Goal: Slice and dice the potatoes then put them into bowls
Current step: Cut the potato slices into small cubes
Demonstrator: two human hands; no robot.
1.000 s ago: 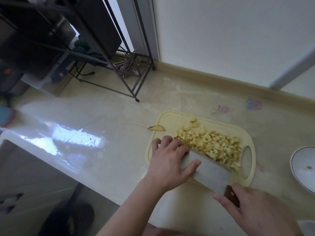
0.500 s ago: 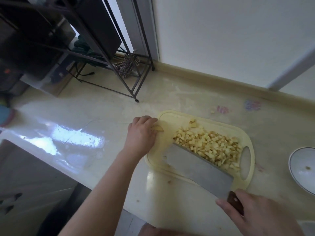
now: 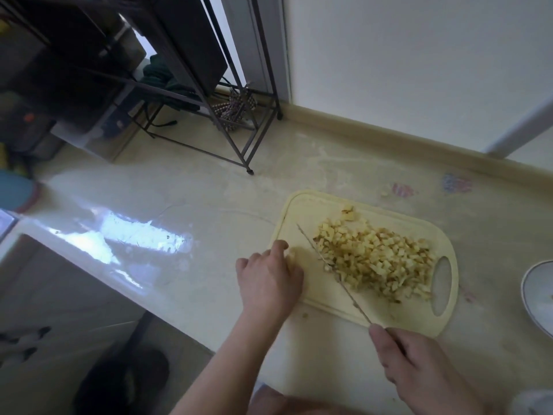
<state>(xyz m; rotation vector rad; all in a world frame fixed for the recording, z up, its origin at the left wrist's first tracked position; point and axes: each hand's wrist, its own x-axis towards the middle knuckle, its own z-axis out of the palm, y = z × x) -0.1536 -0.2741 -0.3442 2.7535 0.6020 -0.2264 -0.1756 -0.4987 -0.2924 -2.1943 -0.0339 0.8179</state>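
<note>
A pale yellow cutting board (image 3: pixel 305 211) lies on the counter with a heap of diced potato (image 3: pixel 374 259) on its right half. My right hand (image 3: pixel 419 369) grips the handle of a cleaver (image 3: pixel 332 271), whose blade stands on edge along the left side of the heap. At the board's left edge my left hand (image 3: pixel 269 280) curls its fingers over a small potato piece (image 3: pixel 291 253). A white bowl (image 3: pixel 538 295) sits at the far right, partly cut off by the frame.
A dark metal rack (image 3: pixel 239 130) stands on the counter at the back left. The wall runs behind the board. The counter's front edge (image 3: pixel 119 283) drops off at the left, and a blue round object (image 3: pixel 12 190) shows at the far left.
My left hand left the cleaver blade, took the stray potato piece off the counter and brought it to the board's left edge. The cleaver turned from lying flat to standing on edge.
</note>
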